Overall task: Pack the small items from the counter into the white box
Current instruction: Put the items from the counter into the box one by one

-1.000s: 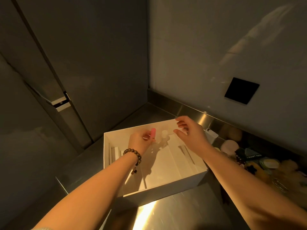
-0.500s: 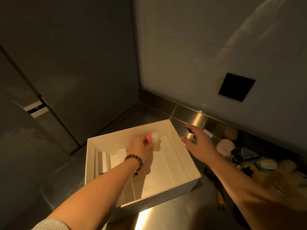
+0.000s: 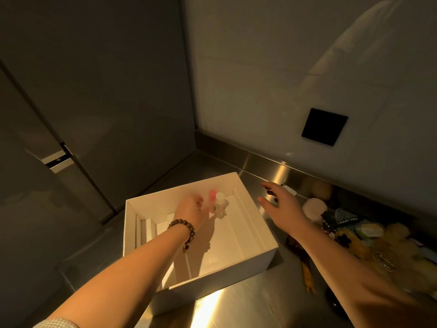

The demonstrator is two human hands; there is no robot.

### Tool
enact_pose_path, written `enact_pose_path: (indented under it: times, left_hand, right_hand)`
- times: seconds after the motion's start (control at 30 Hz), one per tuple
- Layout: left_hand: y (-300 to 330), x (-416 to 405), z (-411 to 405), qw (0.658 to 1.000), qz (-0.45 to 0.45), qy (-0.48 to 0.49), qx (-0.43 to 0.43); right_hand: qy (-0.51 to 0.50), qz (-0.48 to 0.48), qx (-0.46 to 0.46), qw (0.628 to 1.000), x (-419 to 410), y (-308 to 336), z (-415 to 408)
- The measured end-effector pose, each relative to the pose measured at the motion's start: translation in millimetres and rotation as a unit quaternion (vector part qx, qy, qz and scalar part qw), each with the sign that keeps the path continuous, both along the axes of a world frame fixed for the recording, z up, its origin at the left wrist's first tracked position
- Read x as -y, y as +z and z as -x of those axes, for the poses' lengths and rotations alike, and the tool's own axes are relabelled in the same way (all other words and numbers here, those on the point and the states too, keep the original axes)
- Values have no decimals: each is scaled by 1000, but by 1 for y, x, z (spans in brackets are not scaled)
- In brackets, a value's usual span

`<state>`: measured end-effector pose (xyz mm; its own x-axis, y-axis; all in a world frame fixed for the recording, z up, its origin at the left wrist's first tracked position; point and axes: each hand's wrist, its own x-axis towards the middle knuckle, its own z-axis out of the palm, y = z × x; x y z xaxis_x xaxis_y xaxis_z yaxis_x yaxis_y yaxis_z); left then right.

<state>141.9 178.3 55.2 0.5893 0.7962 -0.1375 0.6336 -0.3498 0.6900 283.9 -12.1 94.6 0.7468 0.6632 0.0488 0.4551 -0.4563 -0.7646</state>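
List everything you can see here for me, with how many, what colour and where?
white box: one, white, open on the steel counter.
clear bottle: one, white cap, upright in the box's far corner.
pink item: one, blurred, beside the bottle.
small items: a heap, mixed colours, on the counter right of the box; too dim to count.
black square: one, on the wall.
bead bracelet: one, brown, left wrist.
left hand: inside the box, by the pink item.
right hand: open, above the counter beside the box.

My box was white, the little bottle see-through with a white cap, the tube pink, my beads brown, the counter shiny grey.
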Motion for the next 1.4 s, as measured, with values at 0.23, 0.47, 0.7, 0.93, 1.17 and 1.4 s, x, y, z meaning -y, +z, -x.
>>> enact_pose_path:
  times: [0.23,0.47,0.7,0.93,1.17,1.4]
  left_hand:
    - [44,12,23,991,-112,-67,12]
    - [78,75,3,953,-226,-197,43]
    - [74,171,-47,922,-197,-316,105]
    - [32,230,-81,914,-151,-374,44]
    - [-29,259,-88,890,-155,-423,-74]
    - [-36,269,-95,880,-151,-443,-76]
  right_hand:
    - [-23,-3,23,999,36,19,14]
    - [-76,27,72,994,107,29,30]
    - [-154,37,64,985,201,24,21]
    - [-122,80,65,987,250,-20,24]
    - [-152,229,137,952,247,-57,16]
    - [-201,139,77,967,240,-64,8]
